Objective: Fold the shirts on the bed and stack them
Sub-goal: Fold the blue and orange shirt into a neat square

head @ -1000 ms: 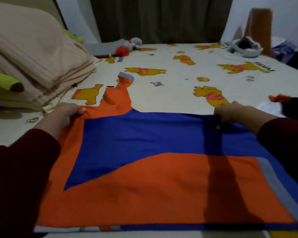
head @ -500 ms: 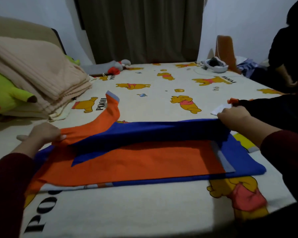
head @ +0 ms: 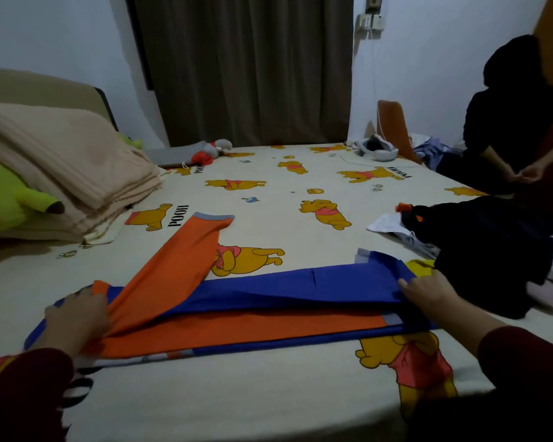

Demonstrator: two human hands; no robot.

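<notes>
Both hands grasp an orange-and-blue shirt (head: 237, 311) folded into a long band on the bed (head: 268, 393): the left hand (head: 77, 317) clutches its left end, the right hand (head: 428, 290) its right end. One orange sleeve (head: 186, 250) angles away from the shirt. Beyond the shirt's left end lies a folded beige blanket (head: 67, 164); beyond its right end sits another person (head: 517, 122).

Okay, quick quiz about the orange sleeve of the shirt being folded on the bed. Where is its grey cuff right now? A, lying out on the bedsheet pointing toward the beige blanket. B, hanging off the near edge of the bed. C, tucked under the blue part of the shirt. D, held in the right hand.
A: the sleeve stretches away from the shirt, its cuff on the bedsheet toward the blanket.
</notes>
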